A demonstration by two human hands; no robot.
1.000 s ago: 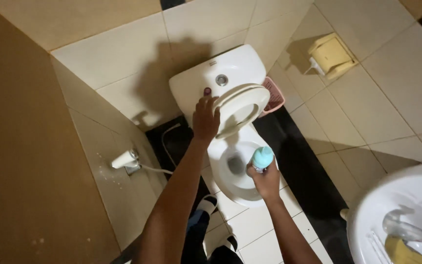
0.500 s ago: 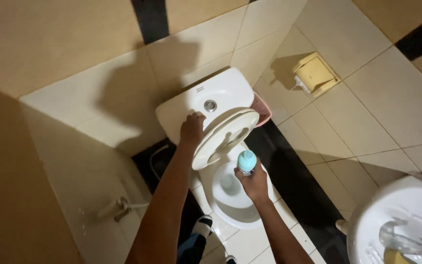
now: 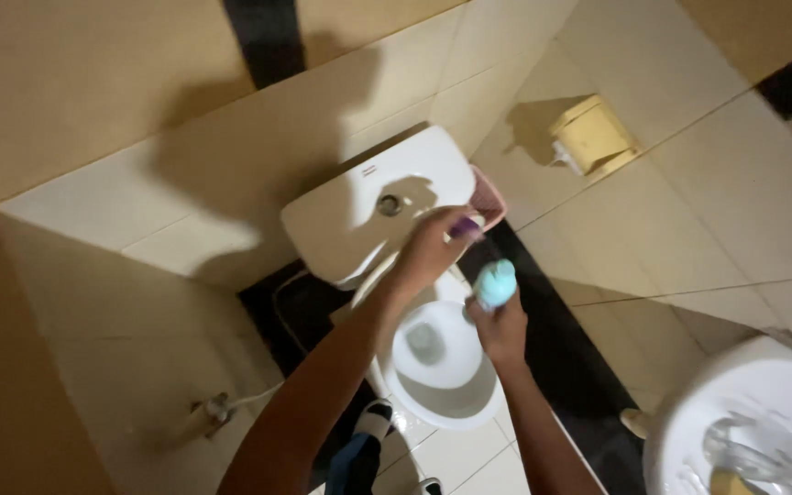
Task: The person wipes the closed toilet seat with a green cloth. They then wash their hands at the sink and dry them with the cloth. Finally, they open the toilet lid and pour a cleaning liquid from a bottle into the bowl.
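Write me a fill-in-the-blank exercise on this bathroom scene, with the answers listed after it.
1. The right hand holds a light ____ bottle above the toilet bowl.
2. The left hand reaches over the white ____ with the round flush button.
3. The yellowish box is fixed to the ____.

Missing words: blue; cistern; wall

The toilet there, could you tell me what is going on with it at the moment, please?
A person stands over a white toilet, seen from above. Their left hand reaches to the cistern end and seems to pinch a small purple thing; what it is cannot be told. Their right hand holds a light blue bottle over the open bowl. A pink basket sits beside the cistern, a yellowish holder hangs on the wall, and a white sink is at lower right.
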